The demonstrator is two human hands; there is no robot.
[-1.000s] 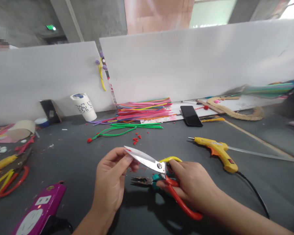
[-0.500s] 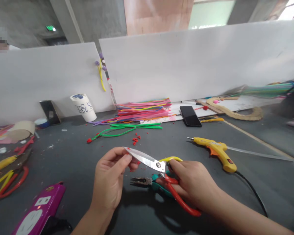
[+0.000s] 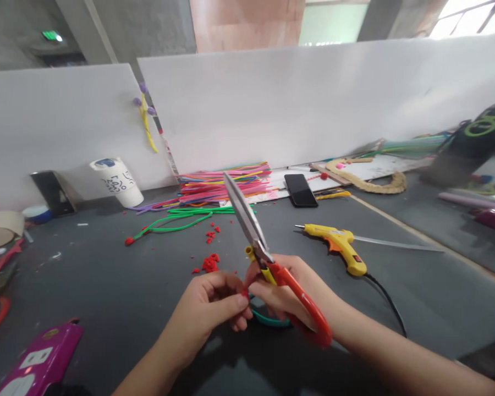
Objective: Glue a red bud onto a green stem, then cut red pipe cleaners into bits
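Observation:
My left hand (image 3: 214,308) pinches a small red fuzzy piece (image 3: 245,293) between thumb and fingers. My right hand (image 3: 286,291) grips a pair of scissors (image 3: 253,236) with red and yellow handles, blades together and tipped up to the far left. Its thumb and fingertips also meet at the red piece, against the left fingers. Below the right hand shows the teal handle (image 3: 268,319) of the pliers, whose jaws are hidden. Just beyond my hands lies a small heap of red bits (image 3: 210,264), with more red scraps (image 3: 211,235) behind it.
A yellow hot glue gun (image 3: 334,237) lies to the right, its cord running toward me. Green pipe cleaners (image 3: 177,224), a colourful bundle (image 3: 214,187), a phone (image 3: 300,191) and a white cup (image 3: 117,182) line the back. A purple power strip (image 3: 41,352) is at near left.
The scissors have swung upward, away from my left fingers. My right fingertips have come in to meet the left ones at the red piece. The view has turned right.

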